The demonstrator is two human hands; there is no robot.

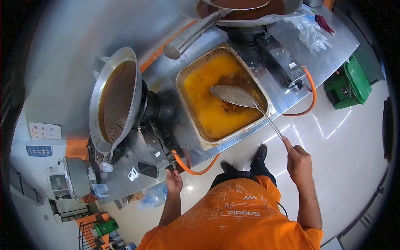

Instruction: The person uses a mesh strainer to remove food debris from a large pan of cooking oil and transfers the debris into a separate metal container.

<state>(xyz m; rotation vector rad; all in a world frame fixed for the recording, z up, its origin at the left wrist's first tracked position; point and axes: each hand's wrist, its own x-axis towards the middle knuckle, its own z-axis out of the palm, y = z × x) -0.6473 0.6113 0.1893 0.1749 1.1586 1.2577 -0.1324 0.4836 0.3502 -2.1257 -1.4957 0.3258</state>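
Note:
My right hand (298,162) holds the handle of a round fine-mesh skimmer (236,96). The mesh head lies over a deep rectangular metal pan (204,145) of cloudy yellow-orange liquid with dark bits. With its fingertips, my left hand (174,181) grips the control knob (170,167) at the front of the left gas burner (153,140). On that burner stands a wide metal wok (93,115) of brown liquid, with a dial thermometer (106,166) at its rim.
A second wok (261,21) sits on another burner at the back, a thick handle (197,32) reaching over the steel counter (337,59). Orange gas hoses (200,172) loop past the counter's edge. Plastic gloves (312,34) lie at the back right; a green bin (350,84) stands on the floor.

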